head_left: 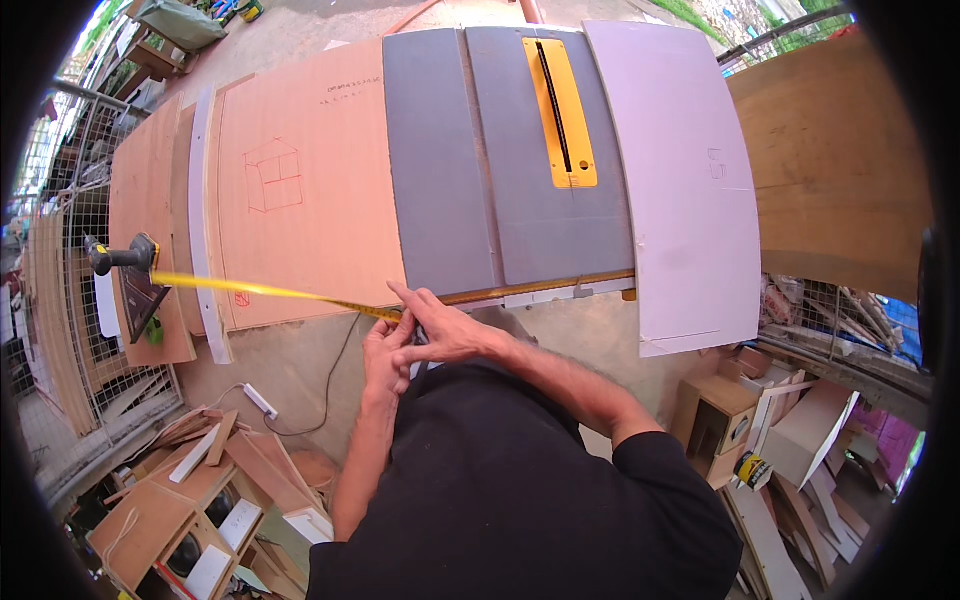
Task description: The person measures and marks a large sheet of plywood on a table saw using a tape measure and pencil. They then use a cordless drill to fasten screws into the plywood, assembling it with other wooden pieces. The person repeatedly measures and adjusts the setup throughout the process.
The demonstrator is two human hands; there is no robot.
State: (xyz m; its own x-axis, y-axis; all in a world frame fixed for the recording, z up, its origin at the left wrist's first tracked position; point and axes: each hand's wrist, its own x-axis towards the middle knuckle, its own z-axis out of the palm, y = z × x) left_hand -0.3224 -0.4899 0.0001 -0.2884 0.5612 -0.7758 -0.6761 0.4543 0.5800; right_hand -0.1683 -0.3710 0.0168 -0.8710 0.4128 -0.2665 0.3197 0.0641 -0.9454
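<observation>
Both my hands are together in front of my body at the near edge of the workbench. A yellow tape measure [270,291] is drawn out, its blade running left from my hands across the pinkish board to beside a black and yellow power tool. My left hand [384,358] is closed around the tape from below. My right hand [450,330] lies over it, thumb and fingers on the tape, with the index finger stretched along the blade. The dark case between the hands is mostly hidden by the fingers.
Beyond my hands is a grey table saw top [435,160] with a yellow insert [580,150]. The pinkish board [320,130] bears a red box sketch. A pale panel [695,220] lies right. At far left stands the power tool [140,252]. Wood offcuts [215,450] lie lower left.
</observation>
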